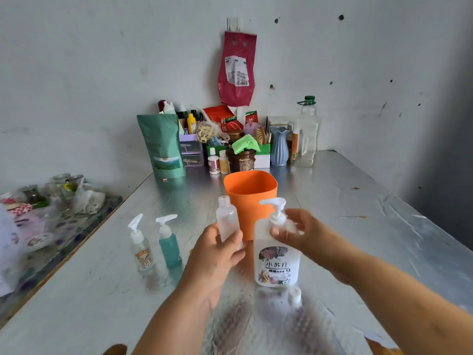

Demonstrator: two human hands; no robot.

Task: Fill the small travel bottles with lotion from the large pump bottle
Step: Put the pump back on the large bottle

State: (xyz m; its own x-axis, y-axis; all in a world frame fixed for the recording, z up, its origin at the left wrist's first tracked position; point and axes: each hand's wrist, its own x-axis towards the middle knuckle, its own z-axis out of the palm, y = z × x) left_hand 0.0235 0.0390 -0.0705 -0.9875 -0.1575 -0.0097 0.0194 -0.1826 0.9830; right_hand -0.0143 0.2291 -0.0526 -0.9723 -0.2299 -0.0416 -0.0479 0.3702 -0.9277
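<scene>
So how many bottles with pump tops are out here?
3: a clear bottle and a teal bottle side by side at left, and the large white bottle the right hand holds. Back clutter may hide more.

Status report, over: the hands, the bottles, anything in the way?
Left hand grips uncapped clear small travel bottle. Right hand holds large white pump bottle at neck. Orange plastic bin just behind both.

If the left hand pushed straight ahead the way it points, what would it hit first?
Most likely the orange cup, right behind the small bottle the left hand holds; the bottle would touch it first. Depth of the gap is unclear.
</scene>
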